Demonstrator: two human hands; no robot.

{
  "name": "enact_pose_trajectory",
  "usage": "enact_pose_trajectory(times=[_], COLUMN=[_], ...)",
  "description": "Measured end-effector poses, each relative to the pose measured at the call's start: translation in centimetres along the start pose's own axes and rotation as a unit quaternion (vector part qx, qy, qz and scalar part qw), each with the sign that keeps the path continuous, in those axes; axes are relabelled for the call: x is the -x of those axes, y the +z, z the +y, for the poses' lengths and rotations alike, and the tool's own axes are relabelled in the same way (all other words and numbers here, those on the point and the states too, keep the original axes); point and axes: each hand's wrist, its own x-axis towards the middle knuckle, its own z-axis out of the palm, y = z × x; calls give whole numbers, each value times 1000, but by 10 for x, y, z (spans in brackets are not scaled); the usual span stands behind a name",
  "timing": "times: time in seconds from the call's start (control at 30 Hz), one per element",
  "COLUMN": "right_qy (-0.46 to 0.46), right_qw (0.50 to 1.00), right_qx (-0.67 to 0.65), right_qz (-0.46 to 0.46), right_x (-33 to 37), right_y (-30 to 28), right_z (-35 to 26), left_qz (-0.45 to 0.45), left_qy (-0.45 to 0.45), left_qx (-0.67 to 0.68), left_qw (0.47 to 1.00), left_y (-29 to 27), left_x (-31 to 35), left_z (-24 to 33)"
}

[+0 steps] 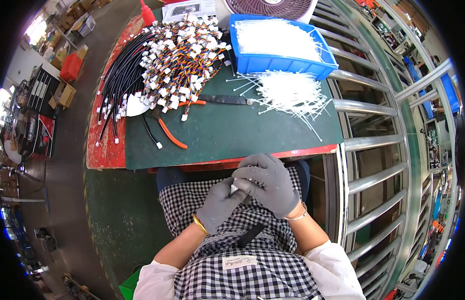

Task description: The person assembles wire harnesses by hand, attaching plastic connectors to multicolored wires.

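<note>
My grey-gloved left hand (218, 204) and right hand (267, 185) meet over my lap, just in front of the table's near edge. Between their fingertips shows a small white piece (234, 189), too little of it visible to name. Fingers of both hands are bent in a pinch around it. The right fingers cover most of whatever else is held. A short black strip (250, 235) lies on the checked apron below the hands; whether it joins the held piece cannot be told.
On the green table mat (217, 135) are a heap of multicoloured wire harnesses (177, 65), black cables (123, 75), orange-handled cutters (168, 133) and a pile of white cable ties (292, 95). More ties fill a blue bin (287, 64). A roller conveyor (372, 142) runs along the right.
</note>
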Motion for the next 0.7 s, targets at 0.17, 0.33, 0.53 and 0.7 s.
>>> enact_pose_trajectory(times=[0.17,0.33,0.53,0.7], right_qy=[179,299,237,190], right_qw=[962,856,872,906], right_qx=[-181,-334,-301,-239], right_qz=[101,257,306,293], right_x=[7,12,20,24], right_y=[-5,-27,-22,-11], right_z=[-4,1,-2,1], left_qz=[59,23,49,49], left_qy=[-48,-143,-128,-123], left_qx=[63,175,215,217], left_qw=[995,974,967,967], left_y=[6,-5,-2,-2], left_x=[1,5,1,2], left_z=[12,17,15,14])
